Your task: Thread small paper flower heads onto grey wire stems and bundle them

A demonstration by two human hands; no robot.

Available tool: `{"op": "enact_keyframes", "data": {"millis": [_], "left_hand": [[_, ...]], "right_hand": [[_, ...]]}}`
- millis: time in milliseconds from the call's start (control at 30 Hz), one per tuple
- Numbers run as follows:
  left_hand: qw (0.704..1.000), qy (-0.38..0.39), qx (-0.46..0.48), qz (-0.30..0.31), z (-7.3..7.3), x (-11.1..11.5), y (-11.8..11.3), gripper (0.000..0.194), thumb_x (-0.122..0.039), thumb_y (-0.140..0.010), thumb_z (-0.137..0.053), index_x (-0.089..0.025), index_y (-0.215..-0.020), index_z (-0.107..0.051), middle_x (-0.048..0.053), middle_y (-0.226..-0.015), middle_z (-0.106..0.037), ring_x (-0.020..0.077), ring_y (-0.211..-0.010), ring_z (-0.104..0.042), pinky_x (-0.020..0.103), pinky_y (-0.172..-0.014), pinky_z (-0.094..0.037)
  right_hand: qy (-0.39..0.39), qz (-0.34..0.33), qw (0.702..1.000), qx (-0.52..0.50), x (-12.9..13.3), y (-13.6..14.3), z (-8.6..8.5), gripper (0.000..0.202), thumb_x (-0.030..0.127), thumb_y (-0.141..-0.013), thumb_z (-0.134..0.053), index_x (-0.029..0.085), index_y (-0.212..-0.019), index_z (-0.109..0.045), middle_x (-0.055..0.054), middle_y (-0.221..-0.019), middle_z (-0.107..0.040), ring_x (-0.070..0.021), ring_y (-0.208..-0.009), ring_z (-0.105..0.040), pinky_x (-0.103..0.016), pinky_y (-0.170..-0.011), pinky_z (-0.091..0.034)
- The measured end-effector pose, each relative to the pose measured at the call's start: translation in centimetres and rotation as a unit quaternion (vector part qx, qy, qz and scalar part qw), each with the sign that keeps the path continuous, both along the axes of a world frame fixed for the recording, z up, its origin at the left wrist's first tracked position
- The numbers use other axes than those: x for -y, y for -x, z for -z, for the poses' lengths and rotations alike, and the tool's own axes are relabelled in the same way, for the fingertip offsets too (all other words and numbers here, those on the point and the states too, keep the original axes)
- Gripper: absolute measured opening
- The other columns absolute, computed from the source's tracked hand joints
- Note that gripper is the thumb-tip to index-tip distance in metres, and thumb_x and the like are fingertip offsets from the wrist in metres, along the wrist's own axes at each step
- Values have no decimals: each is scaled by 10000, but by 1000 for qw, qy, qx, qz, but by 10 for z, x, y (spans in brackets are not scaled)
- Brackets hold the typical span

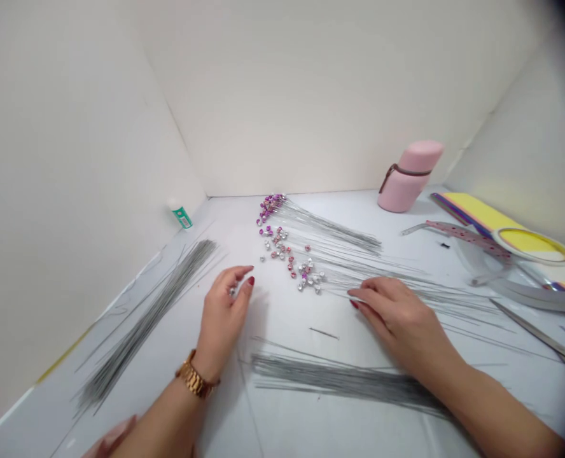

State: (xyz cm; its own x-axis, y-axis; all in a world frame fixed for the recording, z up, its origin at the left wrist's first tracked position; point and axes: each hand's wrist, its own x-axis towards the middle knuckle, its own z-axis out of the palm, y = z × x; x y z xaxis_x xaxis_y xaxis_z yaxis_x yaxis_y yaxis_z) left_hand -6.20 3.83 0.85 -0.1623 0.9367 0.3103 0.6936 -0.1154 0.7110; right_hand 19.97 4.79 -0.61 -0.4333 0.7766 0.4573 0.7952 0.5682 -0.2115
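Note:
My left hand [225, 308], with a gold watch at the wrist, is curled with a small silver bead [233, 291] in it. Thumb and index fingertips are slightly apart. To the right, my right hand [397, 318] pinches a thin wire at the beaded stems. Silver and red bead heads [310, 278] lie between the hands on long wires. Farther back is a bunch of purple-headed wires [330, 226]. Bare grey wires [330, 378] lie in front, partly under my right forearm; another bundle [144, 331] lies at the left. A short pin-like piece [324, 333] is between them.
A pink bottle [404, 178] stands at the back right. Yellow sheets [483, 222], a white tape roll [533, 246], curved clear strips and scissors [540, 334] lie at the right. A green-labelled tube [182, 216] is by the left wall. White walls enclose the table.

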Motion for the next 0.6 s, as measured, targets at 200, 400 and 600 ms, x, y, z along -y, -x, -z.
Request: {"op": "enact_keyframes", "data": {"millis": [200,400,600], "left_hand": [[985,-13,-168,-38,15,-21,22,243,-228,-778,-472,-162,-969,-606,108,-968,-595,260,-938,-493,397,-832,-357],[981,-1,-195,-18,16,-22,18,185,-206,-777,-474,-206,-785,-659,86,-809,-635,263,-839,-516,429,-809,-321],[992,-31,-124,17,3,-8,3,213,-248,-829,-428,-201,-901,-623,73,-938,-624,213,-908,-529,349,-836,-362]], "right_hand": [[131,-78,988,24,18,26,3,69,208,-839,-476,184,-801,-528,-38,-787,-535,-168,-733,-495,-271,-620,-405],[66,-98,989,94,23,35,9,188,167,-869,-407,179,-689,-460,-21,-704,-497,-151,-626,-465,-262,-555,-356],[58,-83,991,84,26,35,16,190,166,-889,-360,191,-715,-431,-6,-712,-486,-145,-630,-482,-248,-532,-329]]}}
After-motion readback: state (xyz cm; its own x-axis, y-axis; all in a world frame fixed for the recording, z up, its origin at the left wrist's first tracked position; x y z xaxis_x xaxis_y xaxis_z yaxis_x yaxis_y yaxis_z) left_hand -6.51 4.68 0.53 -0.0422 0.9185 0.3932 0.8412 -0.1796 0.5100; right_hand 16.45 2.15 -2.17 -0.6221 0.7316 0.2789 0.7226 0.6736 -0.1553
